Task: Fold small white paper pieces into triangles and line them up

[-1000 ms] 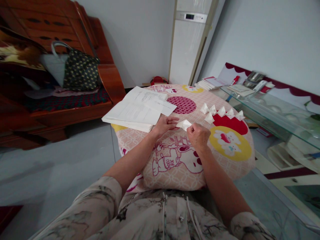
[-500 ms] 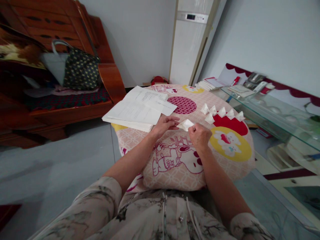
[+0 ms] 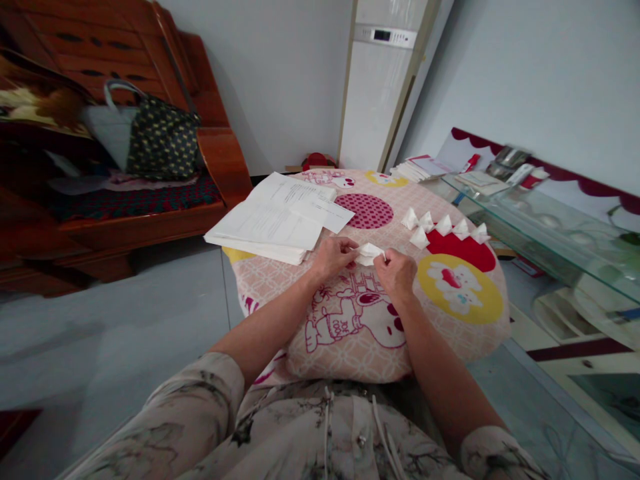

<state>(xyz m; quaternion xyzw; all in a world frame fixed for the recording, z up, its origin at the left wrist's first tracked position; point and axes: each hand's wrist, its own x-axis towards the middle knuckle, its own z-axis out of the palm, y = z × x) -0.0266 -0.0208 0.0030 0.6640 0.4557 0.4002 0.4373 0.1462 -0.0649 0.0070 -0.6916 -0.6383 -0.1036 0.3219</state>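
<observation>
A small folded white paper (image 3: 369, 253) is held between my two hands just above the round table. My left hand (image 3: 336, 257) pinches its left end between thumb and fingers. On the other side my right hand (image 3: 396, 271) is closed, gripping the right end near the thumb. Several folded paper pieces (image 3: 444, 225) with pointed tops stand on the table to the right, most of them in a row. Beyond my left hand lies a stack of paper sheets (image 3: 270, 217), some with print on them.
A patterned cloth (image 3: 367, 363) with cartoon figures covers the round table. To the right is a glass-shelved cabinet (image 3: 550, 220) bearing small items. A wooden bench (image 3: 225, 160) with bags stands at the left, and a tall white air conditioner (image 3: 375, 93) behind.
My left hand has changed from outstretched fingers to a pinch on the paper's left end. The right hand has moved slightly left, and the paper now looks flatter and narrower.
</observation>
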